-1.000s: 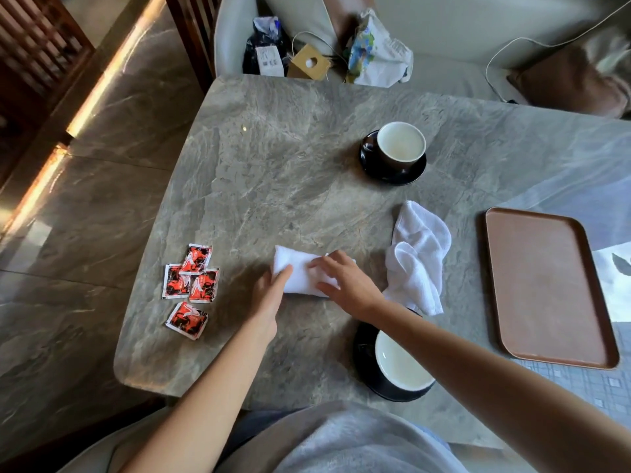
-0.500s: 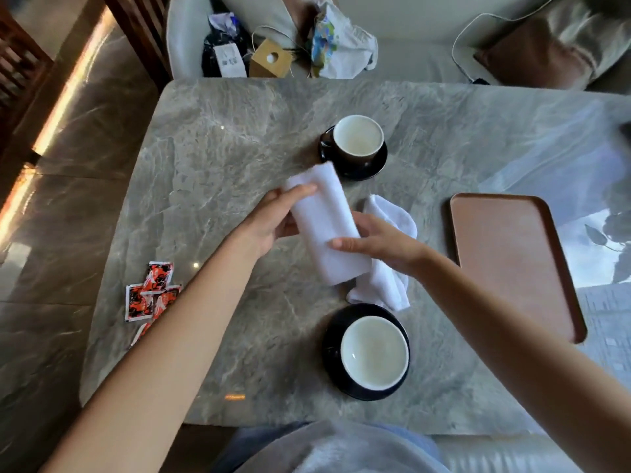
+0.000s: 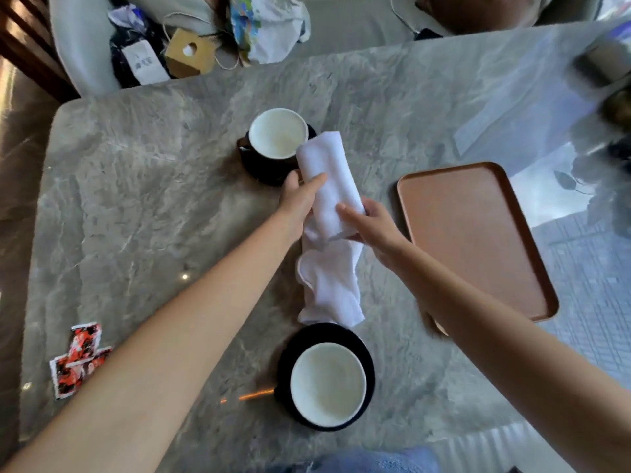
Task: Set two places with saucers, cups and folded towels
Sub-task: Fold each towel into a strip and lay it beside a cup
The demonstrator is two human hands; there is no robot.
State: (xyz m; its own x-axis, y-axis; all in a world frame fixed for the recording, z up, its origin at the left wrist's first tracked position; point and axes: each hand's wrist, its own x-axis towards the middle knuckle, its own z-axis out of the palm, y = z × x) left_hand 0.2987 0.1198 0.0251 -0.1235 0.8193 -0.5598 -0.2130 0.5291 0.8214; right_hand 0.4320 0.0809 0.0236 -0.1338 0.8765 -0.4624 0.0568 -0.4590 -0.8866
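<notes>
Towel work has shifted across the bench [image 3: 136,206]: a second ago the folded towel [image 3: 327,186] lay flat near the red packets [image 3: 76,360] under both hands, half a second ago it was lifted mid-bench, and now it is carried up beside the far cup [image 3: 278,133], its top end overlapping the rim of the far saucer [image 3: 263,172]. The left hand [image 3: 297,203] pinches the towel from the left, thumb on top; the right hand [image 3: 372,227] closes on its lower end from the right. Both grips are pressed onto cloth, not spread.

By my reading, the far place is one set-down from complete: saucer, cup, and the towel about to land to the right of the cup. The near place has its cup [image 3: 327,384] on its saucer [image 3: 341,336], but the second towel [image 3: 331,291] lies rumpled and unfolded just below the grip, touching that saucer's far edge.

Room is tight to the left of the grip, where the far cup nearly touches the towel. To the right, a strip of bare bench separates the grip from the brown tray [image 3: 478,240]. Beyond the grip the bench stays open up to its far edge, with clutter on the seat behind it.
</notes>
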